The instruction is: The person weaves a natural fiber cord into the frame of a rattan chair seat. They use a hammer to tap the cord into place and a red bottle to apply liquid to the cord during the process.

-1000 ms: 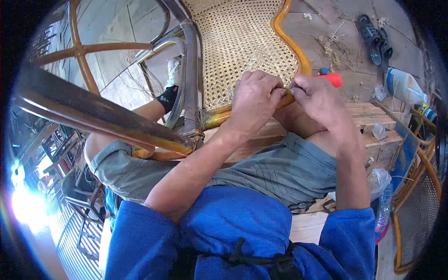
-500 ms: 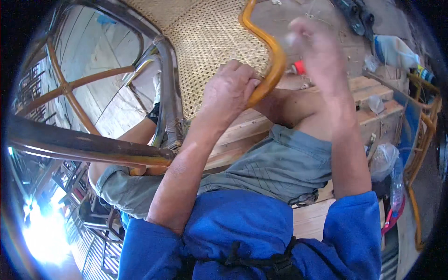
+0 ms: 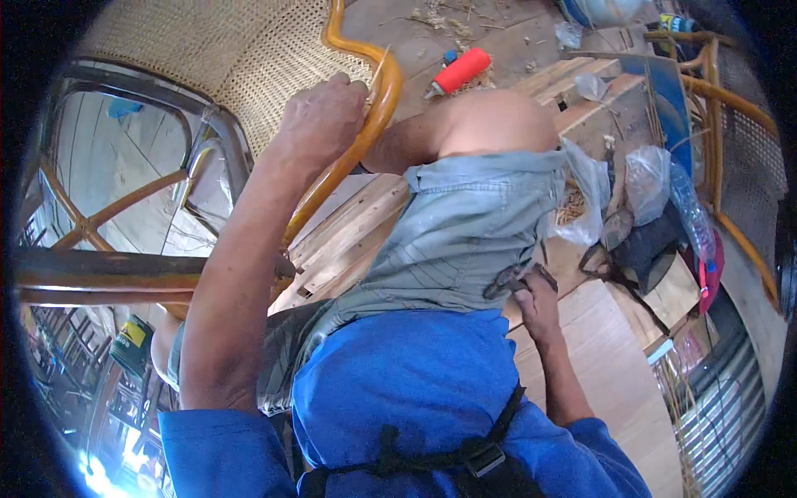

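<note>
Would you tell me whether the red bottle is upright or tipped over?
Tipped over: the red bottle lies on its side, nozzle pointing left.

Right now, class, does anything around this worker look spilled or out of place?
Yes: straw-like scraps litter the floor, looking unswept. Nearby, a red bottle lies on its side, not upright; no spill shows. A pale strip juts out by the orange chair rim, near the left hand, looking untrimmed.

Two hands [image 3: 322,120] [image 3: 538,307] (one left, one right), one red bottle [image 3: 462,71]
</note>
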A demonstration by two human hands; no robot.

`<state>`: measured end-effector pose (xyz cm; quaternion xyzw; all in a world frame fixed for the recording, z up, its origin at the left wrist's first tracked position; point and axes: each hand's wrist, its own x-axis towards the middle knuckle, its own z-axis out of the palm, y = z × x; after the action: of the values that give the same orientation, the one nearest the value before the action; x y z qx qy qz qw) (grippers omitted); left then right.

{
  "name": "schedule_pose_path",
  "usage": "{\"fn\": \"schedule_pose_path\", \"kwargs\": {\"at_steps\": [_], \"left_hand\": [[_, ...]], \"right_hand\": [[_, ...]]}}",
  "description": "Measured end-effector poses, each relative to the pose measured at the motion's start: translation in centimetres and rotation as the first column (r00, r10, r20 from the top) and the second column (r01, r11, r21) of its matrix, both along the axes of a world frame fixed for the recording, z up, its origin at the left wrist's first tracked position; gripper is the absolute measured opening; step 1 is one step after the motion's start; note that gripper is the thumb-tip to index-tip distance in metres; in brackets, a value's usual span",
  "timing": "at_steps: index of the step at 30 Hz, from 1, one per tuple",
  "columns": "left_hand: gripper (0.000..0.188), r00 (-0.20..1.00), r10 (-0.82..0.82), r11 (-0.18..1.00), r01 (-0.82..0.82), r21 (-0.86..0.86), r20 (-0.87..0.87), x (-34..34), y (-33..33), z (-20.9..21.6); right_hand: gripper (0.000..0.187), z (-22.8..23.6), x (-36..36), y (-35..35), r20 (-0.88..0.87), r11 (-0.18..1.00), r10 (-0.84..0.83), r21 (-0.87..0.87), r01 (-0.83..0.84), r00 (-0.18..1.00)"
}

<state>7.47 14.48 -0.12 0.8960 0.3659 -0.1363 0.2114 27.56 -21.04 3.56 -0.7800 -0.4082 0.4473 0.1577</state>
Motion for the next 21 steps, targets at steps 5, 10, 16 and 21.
{"fn": "schedule_pose_path", "kwargs": {"at_steps": [5, 10, 16, 21], "left_hand": [[0.024, 1.0, -0.023, 0.999, 0.023, -0.029, 0.017, -0.4, 0.1, -0.5], [0.024, 1.0, 0.0, 0.998, -0.001, -0.066, -0.018, -0.5, 0.3, -0.8], [0.023, 0.977, 0.036, 0.991, -0.008, -0.132, 0.208, -1.7, 0.2, -1.4], [0.023, 0.999, -0.002, 0.976, 0.012, -0.218, 0.048, -1.0, 1.4, -2.1]], "right_hand": [[0.05, 0.0, -3.0, -1.1, -0.163, 0.769, -0.639, -0.098, 0.632, 0.752], [0.041, -2.8, -3.1, -2.4, 0.024, 0.779, -0.627, -0.026, 0.627, 0.779], [0.031, -3.4, -2.3, -3.1, 0.362, 0.981, -0.192, 0.053, 0.185, 0.912], [0.02, -3.6, 0.6, 3.3, 0.458, 0.965, -0.243, 0.2, 0.167, 0.855]]}}
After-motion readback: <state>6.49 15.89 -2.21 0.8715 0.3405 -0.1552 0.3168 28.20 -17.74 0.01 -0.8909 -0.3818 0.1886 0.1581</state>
